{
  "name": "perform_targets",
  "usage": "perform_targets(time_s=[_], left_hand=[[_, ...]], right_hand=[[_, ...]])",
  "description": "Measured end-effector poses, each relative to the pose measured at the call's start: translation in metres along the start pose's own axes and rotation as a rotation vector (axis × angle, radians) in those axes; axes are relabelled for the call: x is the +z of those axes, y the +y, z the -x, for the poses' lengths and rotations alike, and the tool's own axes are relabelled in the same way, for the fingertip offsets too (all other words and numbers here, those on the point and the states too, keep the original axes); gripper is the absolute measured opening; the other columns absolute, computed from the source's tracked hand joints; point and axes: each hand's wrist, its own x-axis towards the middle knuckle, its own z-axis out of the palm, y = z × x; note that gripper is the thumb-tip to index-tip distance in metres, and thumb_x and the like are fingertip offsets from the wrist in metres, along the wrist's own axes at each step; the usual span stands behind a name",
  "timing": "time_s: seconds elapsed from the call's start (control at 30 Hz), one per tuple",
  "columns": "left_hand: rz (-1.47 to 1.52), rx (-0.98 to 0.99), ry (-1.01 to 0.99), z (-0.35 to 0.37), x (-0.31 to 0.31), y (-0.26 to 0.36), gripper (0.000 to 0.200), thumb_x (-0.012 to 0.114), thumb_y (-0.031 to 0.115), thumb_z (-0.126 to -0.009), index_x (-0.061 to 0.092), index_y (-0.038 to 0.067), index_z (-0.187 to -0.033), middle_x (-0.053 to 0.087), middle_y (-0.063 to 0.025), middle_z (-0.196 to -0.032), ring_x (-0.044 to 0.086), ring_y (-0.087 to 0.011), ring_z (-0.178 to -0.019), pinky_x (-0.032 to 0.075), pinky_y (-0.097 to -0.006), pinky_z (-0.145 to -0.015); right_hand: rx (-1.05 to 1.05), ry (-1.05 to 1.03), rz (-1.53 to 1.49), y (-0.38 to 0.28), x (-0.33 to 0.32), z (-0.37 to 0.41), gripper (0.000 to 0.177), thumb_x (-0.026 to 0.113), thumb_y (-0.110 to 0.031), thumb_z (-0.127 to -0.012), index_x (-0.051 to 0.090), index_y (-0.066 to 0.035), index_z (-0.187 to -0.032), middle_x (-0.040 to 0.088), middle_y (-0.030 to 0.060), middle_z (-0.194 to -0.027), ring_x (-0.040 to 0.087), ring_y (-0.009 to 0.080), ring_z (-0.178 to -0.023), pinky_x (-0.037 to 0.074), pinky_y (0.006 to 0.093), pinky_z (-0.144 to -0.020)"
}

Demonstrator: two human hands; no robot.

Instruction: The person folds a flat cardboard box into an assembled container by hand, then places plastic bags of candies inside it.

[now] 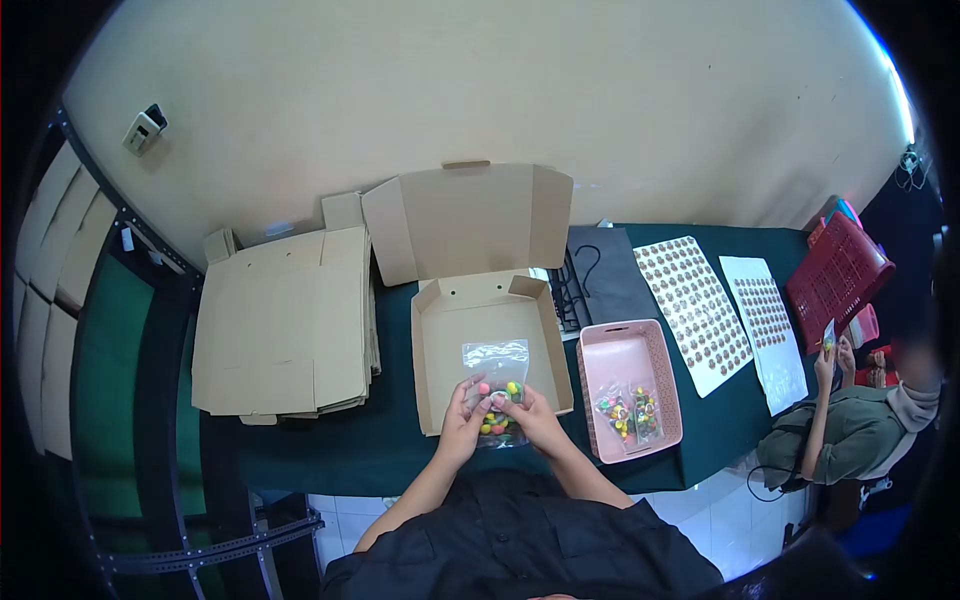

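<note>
Both of my hands hold a clear plastic bag (496, 356) with round pink, yellow and green pieces inside. My left hand (463, 414) grips the bag's left side and my right hand (534, 413) its right side, the thumbs nearly meeting on its front. The bag is above the front part of an open cardboard box (480, 305), whose lid stands up at the back. To the right of my right hand is a pink plastic basket (622, 345). Small clear bags (630, 414) of similar colourful pieces lie in it.
Flattened cardboard boxes (285, 320) are stacked at left. Behind the basket lie black hangers (572, 290). Sticker sheets (693, 312) lie farther right, near a tilted dark red basket (840, 265). At the right edge another person (845, 430) holds a small item. Metal shelving (160, 400) stands at left.
</note>
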Motion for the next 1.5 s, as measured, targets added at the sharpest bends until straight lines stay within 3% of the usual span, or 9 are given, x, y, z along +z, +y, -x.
perform_targets(time_s=[0.63, 0.7, 0.9, 0.97, 1.03, 1.17, 1.23, 1.3, 1.5], left_hand=[[-0.269, 0.127, -0.057, -0.005, -0.019, -0.023, 0.045, 0.043, 0.013, -0.093, 0.024, 0.004, -0.132, 0.036, -0.0152, -0.132, 0.040, -0.0245, -0.119, 0.036, -0.0334, -0.096], [-0.228, -0.105, -0.059, -0.005, -0.037, -0.020, 0.040, 0.036, 0.018, -0.095, 0.030, 0.003, -0.131, 0.037, -0.0151, -0.133, 0.041, -0.0249, -0.119, 0.034, -0.0339, -0.098], [-0.804, -0.006, 0.362, -0.008, -0.102, -0.020, 0.038, 0.043, 0.015, -0.089, 0.041, 0.007, -0.126, 0.043, -0.0161, -0.122, 0.046, -0.0279, -0.111, 0.035, -0.0354, -0.096], [-0.901, -0.042, 0.452, -0.008, -0.117, -0.027, 0.039, 0.045, 0.015, -0.088, 0.042, 0.008, -0.126, 0.043, -0.0164, -0.120, 0.045, -0.0281, -0.110, 0.036, -0.0358, -0.095], [-0.890, -0.120, 0.495, -0.006, -0.126, -0.039, 0.039, 0.048, 0.016, -0.087, 0.043, 0.009, -0.125, 0.041, -0.0172, -0.122, 0.044, -0.0277, -0.111, 0.035, -0.0353, -0.095], [-0.550, -0.152, 0.319, -0.001, -0.133, -0.062, 0.045, 0.044, 0.008, -0.086, 0.031, 0.003, -0.129, 0.037, -0.0225, -0.126, 0.041, -0.0300, -0.116, 0.033, -0.0373, -0.098], [-0.653, -0.134, 0.302, -0.001, -0.133, -0.070, 0.047, 0.042, 0.004, -0.085, 0.027, -0.001, -0.130, 0.037, -0.0235, -0.127, 0.038, -0.0313, -0.119, 0.031, -0.0379, -0.099], [-0.764, -0.020, 0.334, -0.002, -0.133, -0.075, 0.047, 0.042, 0.002, -0.084, 0.028, -0.001, -0.129, 0.038, -0.0232, -0.126, 0.038, -0.0318, -0.119, 0.029, -0.0370, -0.100], [-0.668, -0.070, 0.282, -0.004, -0.137, -0.078, 0.051, 0.044, 0.004, -0.084, 0.024, 0.000, -0.131, 0.036, -0.0240, -0.127, 0.038, -0.0325, -0.119, 0.029, -0.0368, -0.100]], right_hand=[[0.076, 0.161, -0.158, 0.039, -0.008, -0.020, 0.027, 0.052, -0.023, -0.089, 0.051, -0.004, -0.108, 0.056, 0.0024, -0.086, 0.056, 0.0089, -0.078, 0.047, 0.0243, -0.065], [0.063, 0.194, -0.047, 0.037, -0.010, -0.031, 0.026, 0.052, -0.023, -0.089, 0.051, -0.004, -0.107, 0.054, 0.0017, -0.082, 0.056, 0.0093, -0.077, 0.048, 0.0260, -0.062], [0.308, 0.094, -0.157, 0.072, -0.017, -0.081, 0.031, 0.053, -0.026, -0.088, 0.048, -0.004, -0.110, 0.057, 0.0076, -0.091, 0.059, 0.0136, -0.077, 0.051, 0.0281, -0.056], [0.300, 0.028, -0.241, 0.113, -0.018, -0.099, 0.045, 0.056, -0.030, -0.087, 0.044, -0.001, -0.119, 0.056, 0.0112, -0.097, 0.058, 0.0170, -0.082, 0.051, 0.0308, -0.067], [0.184, 0.282, 0.342, 0.121, -0.007, -0.106, 0.051, 0.060, -0.031, -0.083, 0.046, 0.002, -0.119, 0.057, 0.0152, -0.104, 0.057, 0.0204, -0.094, 0.049, 0.0340, -0.076], [0.276, -0.181, 0.626, 0.156, -0.021, -0.115, 0.070, 0.059, -0.038, -0.082, 0.035, 0.008, -0.128, 0.051, 0.0232, -0.116, 0.050, 0.0274, -0.110, 0.039, 0.0338, -0.092], [0.289, -0.182, 0.623, 0.149, -0.020, -0.109, 0.063, 0.058, -0.036, -0.082, 0.040, 0.007, -0.125, 0.048, 0.0244, -0.121, 0.047, 0.0305, -0.114, 0.035, 0.0352, -0.096], [0.117, -0.118, 0.922, 0.144, -0.021, -0.101, 0.055, 0.055, -0.035, -0.084, 0.044, 0.003, -0.124, 0.045, 0.0236, -0.124, 0.043, 0.0334, -0.117, 0.034, 0.0359, -0.098], [-0.390, 0.413, 0.856, 0.059, -0.045, -0.042, 0.024, 0.054, -0.012, -0.081, 0.057, -0.002, -0.102, 0.054, 0.0165, -0.108, 0.049, 0.0318, -0.106, 0.038, 0.0372, -0.093]])
